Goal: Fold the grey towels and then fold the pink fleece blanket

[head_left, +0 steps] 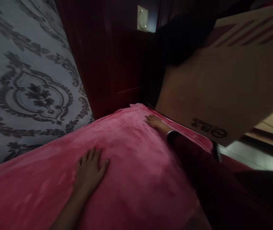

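Observation:
A pink plush sheet (127, 153) covers a flat, bed-like surface that narrows to a corner ahead of me. My left hand (90, 171) lies flat on the fabric with its fingers spread, nearer to me. Farther off, close to the right edge, my right hand (154, 122) rests on the sheet, fingers stretched towards the corner. A silver bangle (169, 133) and a dark sleeve show at that wrist. Neither hand grips anything. Light and dark patches mark the plush where its pile lies differently.
Patterned wallpaper (38, 86) borders the sheet on the left. Behind the corner stands a dark red wooden panel (103, 57) with a light square fitting (142, 19). A large cardboard box (210, 83) leans along the right side, near a dark cloth-like shape. Pale floor (253, 156) shows below it.

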Demonstrator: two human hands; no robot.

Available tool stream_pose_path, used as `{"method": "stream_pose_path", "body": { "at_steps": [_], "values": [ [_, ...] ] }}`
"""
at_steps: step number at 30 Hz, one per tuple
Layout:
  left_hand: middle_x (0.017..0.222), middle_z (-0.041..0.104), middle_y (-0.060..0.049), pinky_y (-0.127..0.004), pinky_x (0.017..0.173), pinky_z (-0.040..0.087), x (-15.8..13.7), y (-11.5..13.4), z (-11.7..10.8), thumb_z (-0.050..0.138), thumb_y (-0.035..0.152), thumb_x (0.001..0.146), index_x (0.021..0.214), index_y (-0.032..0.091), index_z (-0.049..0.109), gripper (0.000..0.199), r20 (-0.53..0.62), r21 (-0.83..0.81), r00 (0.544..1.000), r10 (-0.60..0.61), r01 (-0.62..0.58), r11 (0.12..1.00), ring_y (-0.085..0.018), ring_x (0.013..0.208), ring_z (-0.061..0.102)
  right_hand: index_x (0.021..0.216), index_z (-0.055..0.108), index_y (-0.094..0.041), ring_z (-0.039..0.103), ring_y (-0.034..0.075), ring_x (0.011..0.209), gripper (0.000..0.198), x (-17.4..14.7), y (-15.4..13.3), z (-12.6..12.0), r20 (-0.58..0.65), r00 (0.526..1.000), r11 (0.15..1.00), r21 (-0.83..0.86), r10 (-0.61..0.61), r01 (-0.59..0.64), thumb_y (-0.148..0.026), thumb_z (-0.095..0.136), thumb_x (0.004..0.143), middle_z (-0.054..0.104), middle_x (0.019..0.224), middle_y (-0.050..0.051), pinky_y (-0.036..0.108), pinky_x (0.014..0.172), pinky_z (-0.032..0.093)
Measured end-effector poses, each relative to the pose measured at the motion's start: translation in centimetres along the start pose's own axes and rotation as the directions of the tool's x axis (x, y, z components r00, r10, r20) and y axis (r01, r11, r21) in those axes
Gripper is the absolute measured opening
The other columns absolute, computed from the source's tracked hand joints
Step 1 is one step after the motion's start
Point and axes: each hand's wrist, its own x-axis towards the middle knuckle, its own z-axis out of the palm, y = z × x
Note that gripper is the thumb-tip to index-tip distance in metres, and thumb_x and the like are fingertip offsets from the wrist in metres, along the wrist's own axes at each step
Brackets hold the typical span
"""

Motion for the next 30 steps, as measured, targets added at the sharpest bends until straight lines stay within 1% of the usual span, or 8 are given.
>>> {"method": "stream_pose_path", "body": {
  "at_steps": [4,6,10,13,17,22,27,30],
  "values": [
    [0.165,0.042,-0.017,-0.058,0.119,0.033,0.3,0.4,-0.6,0.033,0.046,0.102,0.154,0.013,0.051,0.064,0.011,0.018,1.000,0.015,-0.015,1.000,-0.039,0.149,0.040,0.167,0.030,-0.028,0.022,0.028,0.158,0.063,-8.4,4.8,0.2,-0.032,0.992,0.992,-0.012,0.126,-0.126,-0.049,0.039,0.108,0.019,0.174,0.009,0.050,0.126,0.022],
    [0.164,0.043,-0.018,-0.058,0.119,0.034,0.4,0.4,-0.8,0.031,0.048,0.102,0.154,0.012,0.050,0.066,0.012,0.009,1.000,0.024,-0.024,1.000,-0.039,0.149,0.039,0.164,0.037,-0.025,0.033,0.030,0.154,0.061,-12.9,7.3,0.2,-0.074,0.972,0.975,-0.008,0.221,-0.222,-0.042,0.044,0.106,0.031,0.170,0.013,0.049,0.123,0.030],
    [0.164,0.043,-0.019,-0.061,0.116,0.036,0.4,0.5,-1.3,0.028,0.051,0.102,0.152,0.011,0.051,0.069,-0.004,-0.021,0.999,0.043,-0.043,0.999,-0.041,0.148,0.040,0.142,0.062,-0.008,0.057,0.034,0.133,0.049,-20.1,11.2,0.3,-0.188,0.876,0.895,0.032,0.443,-0.446,-0.029,0.036,0.107,0.060,0.143,0.025,0.044,0.109,0.045],
    [0.164,0.042,-0.018,-0.061,0.116,0.036,0.4,0.6,-1.6,0.025,0.051,0.102,0.153,0.010,0.050,0.070,0.005,-0.045,0.999,0.049,-0.048,0.998,-0.041,0.148,0.039,0.127,0.071,-0.007,0.066,0.031,0.121,0.044,-23.1,12.9,0.7,-0.223,0.804,0.832,0.088,0.552,-0.547,-0.027,0.038,0.106,0.069,0.129,0.023,0.035,0.097,0.051],
    [0.163,0.043,-0.019,-0.062,0.116,0.036,0.3,0.6,-1.7,0.024,0.052,0.101,0.152,0.011,0.050,0.071,-0.003,-0.056,0.998,0.057,-0.057,0.997,-0.042,0.148,0.039,0.121,0.073,-0.010,0.071,0.024,0.105,0.035,-24.0,13.8,0.7,-0.256,0.732,0.774,0.163,0.632,-0.612,-0.026,0.047,0.104,0.075,0.113,0.017,0.025,0.084,0.052],
    [0.164,0.043,-0.018,-0.062,0.117,0.035,0.5,0.4,-1.3,0.027,0.052,0.101,0.152,0.012,0.051,0.070,-0.006,-0.065,0.999,0.045,-0.045,0.997,-0.041,0.148,0.039,0.135,0.066,-0.009,0.071,0.026,0.107,0.041,-22.6,14.4,-0.3,-0.321,0.628,0.699,0.203,0.709,-0.686,-0.022,0.044,0.103,0.072,0.116,0.022,0.030,0.085,0.054],
    [0.164,0.043,-0.017,-0.062,0.116,0.036,0.6,0.4,-1.2,0.026,0.052,0.101,0.152,0.013,0.051,0.068,-0.001,-0.053,0.999,0.043,-0.043,0.998,-0.041,0.148,0.039,0.120,0.073,-0.007,0.073,0.029,0.104,0.034,-21.9,14.3,-0.1,-0.272,0.643,0.694,0.167,0.716,-0.701,-0.015,0.051,0.097,0.074,0.107,0.024,0.033,0.085,0.055],
    [0.162,0.045,-0.018,-0.061,0.115,0.037,0.5,0.4,-1.2,0.027,0.051,0.101,0.151,0.012,0.051,0.068,-0.014,-0.039,0.998,0.057,-0.058,0.998,-0.041,0.146,0.041,0.130,0.068,-0.006,0.067,0.034,0.117,0.042,-22.3,12.8,0.0,-0.325,0.655,0.717,0.121,0.682,-0.687,-0.012,0.042,0.098,0.069,0.121,0.028,0.046,0.096,0.053]
  ]
}}
